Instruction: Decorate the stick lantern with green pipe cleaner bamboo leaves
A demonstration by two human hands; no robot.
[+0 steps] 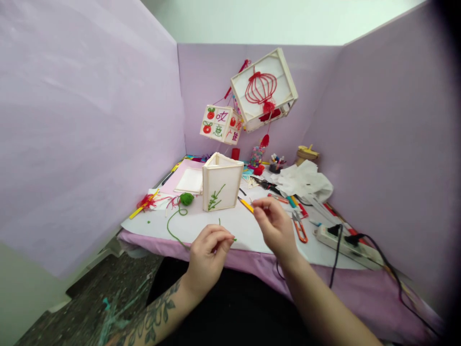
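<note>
My left hand (210, 252) is low over the table's front edge, its thumb and fingertips pinched on green yarn (175, 234). A short green end shows past the fingertips, and the strand runs back to a green yarn ball (186, 199). To its right, my right hand (274, 226) is raised with thumb and index fingertip close together; what they hold, if anything, is too small to make out. Beyond both hands stands a white three-sided lantern frame (224, 187) with pale wooden edges. A green yarn sprig (215, 198) decorates its front panel.
Orange-handled snips (299, 228) and a power strip (349, 246) with black cords lie at right. Behind are crumpled white paper (305, 180), black pliers (264, 184) and a yellow cutter (246, 204). Two decorated lanterns, one with a red design (264, 91), hang at the back.
</note>
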